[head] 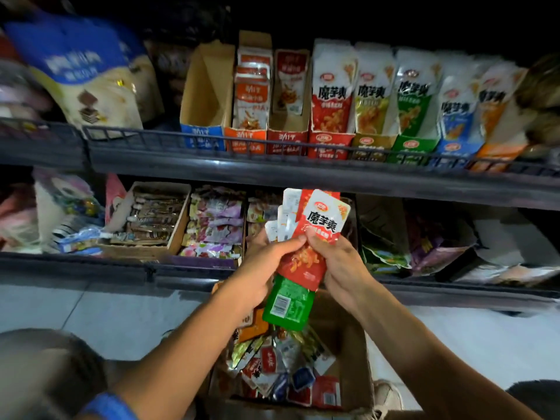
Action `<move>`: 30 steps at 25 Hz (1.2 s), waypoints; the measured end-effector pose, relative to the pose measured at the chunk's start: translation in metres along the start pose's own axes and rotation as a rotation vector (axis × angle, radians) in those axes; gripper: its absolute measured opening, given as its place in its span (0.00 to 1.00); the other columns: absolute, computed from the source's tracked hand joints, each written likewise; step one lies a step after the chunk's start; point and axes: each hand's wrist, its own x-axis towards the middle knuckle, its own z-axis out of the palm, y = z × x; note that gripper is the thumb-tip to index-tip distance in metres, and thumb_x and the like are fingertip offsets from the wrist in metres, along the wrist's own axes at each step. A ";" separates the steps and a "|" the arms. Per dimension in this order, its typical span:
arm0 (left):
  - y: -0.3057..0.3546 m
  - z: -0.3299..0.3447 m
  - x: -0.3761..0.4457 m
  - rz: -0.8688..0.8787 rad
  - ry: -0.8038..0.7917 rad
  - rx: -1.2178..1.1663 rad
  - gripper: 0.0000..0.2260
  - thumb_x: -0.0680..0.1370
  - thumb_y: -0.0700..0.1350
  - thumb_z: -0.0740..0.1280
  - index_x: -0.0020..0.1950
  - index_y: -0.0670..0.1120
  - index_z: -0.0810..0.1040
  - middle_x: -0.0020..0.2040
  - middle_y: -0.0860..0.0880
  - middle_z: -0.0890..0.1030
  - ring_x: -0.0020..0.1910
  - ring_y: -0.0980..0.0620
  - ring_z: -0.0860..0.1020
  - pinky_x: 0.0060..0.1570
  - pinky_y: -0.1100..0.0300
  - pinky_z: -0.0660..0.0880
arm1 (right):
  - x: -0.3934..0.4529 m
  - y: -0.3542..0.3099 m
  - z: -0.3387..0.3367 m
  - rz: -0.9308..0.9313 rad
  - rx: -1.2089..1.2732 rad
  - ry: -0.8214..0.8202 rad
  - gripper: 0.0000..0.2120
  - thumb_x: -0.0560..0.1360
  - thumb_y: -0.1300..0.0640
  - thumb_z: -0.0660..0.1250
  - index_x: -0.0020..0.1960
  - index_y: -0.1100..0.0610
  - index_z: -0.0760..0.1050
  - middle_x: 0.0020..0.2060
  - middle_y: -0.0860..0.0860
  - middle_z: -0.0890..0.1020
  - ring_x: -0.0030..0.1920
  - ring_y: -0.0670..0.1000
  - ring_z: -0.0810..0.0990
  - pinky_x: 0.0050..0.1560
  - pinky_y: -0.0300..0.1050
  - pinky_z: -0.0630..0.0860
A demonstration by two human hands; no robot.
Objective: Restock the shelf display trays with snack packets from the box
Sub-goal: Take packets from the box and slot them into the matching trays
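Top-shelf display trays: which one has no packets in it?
The blue-fronted tray, far left of the row. Only bare cardboard shows inside; every other tray holds upright packets.

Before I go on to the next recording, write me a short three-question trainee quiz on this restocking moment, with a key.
1. True or false: both the left hand and the right hand grip the bunch of packets.
2. Which colour is the packet hanging lowest from the bunch? A) blue B) green C) orange
3. Fill in: the top-shelf tray that stands empty is the ____-fronted one, left of the orange tray.

Key
1. True: the fingers of both hands curl round the bunch, above the cardboard box.
2. B: the green packet hangs lowest, with its barcode showing.
3. Blue: the blue-fronted tray holds no packets; the red tray beside the others is full.
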 end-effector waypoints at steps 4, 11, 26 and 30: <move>0.021 0.013 -0.016 -0.062 -0.028 0.045 0.15 0.73 0.41 0.75 0.58 0.50 0.78 0.47 0.47 0.87 0.42 0.50 0.85 0.38 0.59 0.79 | -0.011 -0.009 0.021 0.061 -0.004 0.032 0.14 0.81 0.58 0.60 0.64 0.58 0.74 0.56 0.58 0.83 0.57 0.57 0.82 0.58 0.51 0.79; 0.038 0.007 -0.037 -0.093 -0.064 0.084 0.18 0.70 0.39 0.76 0.59 0.49 0.80 0.43 0.47 0.87 0.37 0.51 0.86 0.32 0.62 0.79 | -0.023 -0.047 0.007 0.036 -0.321 0.059 0.10 0.76 0.60 0.69 0.57 0.58 0.77 0.48 0.52 0.86 0.48 0.54 0.84 0.48 0.51 0.79; 0.084 0.016 -0.055 -0.051 -0.103 -0.026 0.21 0.69 0.42 0.76 0.61 0.47 0.79 0.48 0.42 0.87 0.39 0.46 0.85 0.37 0.54 0.83 | -0.041 -0.091 0.022 -0.124 -0.214 0.041 0.09 0.80 0.58 0.64 0.58 0.57 0.78 0.48 0.54 0.86 0.44 0.51 0.85 0.44 0.49 0.82; 0.090 0.021 -0.056 -0.050 -0.115 -0.041 0.12 0.72 0.45 0.74 0.55 0.46 0.81 0.45 0.43 0.87 0.37 0.47 0.85 0.33 0.57 0.82 | -0.044 -0.101 0.029 -0.140 -0.329 -0.048 0.08 0.79 0.57 0.65 0.56 0.54 0.80 0.48 0.55 0.86 0.46 0.52 0.85 0.44 0.46 0.82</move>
